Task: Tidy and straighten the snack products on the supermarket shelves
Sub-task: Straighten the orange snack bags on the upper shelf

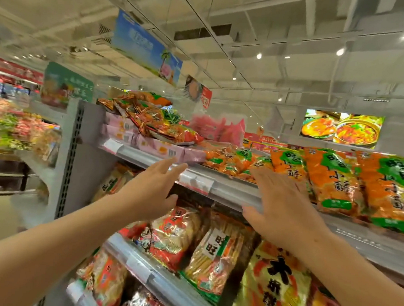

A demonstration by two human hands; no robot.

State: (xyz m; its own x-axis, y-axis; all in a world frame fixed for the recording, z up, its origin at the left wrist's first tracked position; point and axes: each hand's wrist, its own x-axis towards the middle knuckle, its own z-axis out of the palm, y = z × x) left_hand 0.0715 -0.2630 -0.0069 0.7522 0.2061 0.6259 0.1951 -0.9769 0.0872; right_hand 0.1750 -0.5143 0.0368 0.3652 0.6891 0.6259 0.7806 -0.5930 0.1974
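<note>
Both my hands are raised toward the top shelf point(229, 190). My left hand point(155, 187) is flat with straight fingers, its tips near the shelf's front rail below the pink boxes point(165, 149). My right hand point(285, 206) is also flat and spread, in front of the rail beside the orange snack bags with green labels point(331, 182). Neither hand holds anything. A loose heap of orange and red bags point(160, 122) lies on top of the pink boxes. On the shelf below stand rice cracker bags point(174, 234) and a yellow bag point(276, 282).
Pink bags point(216, 127) lie behind the heap. The grey shelf upright point(70, 159) stands at left, with another aisle of goods point(20, 127) beyond it. Hanging signs point(146, 47) and a lit food picture point(342, 129) are overhead. White price tags point(195, 183) clip to the rail.
</note>
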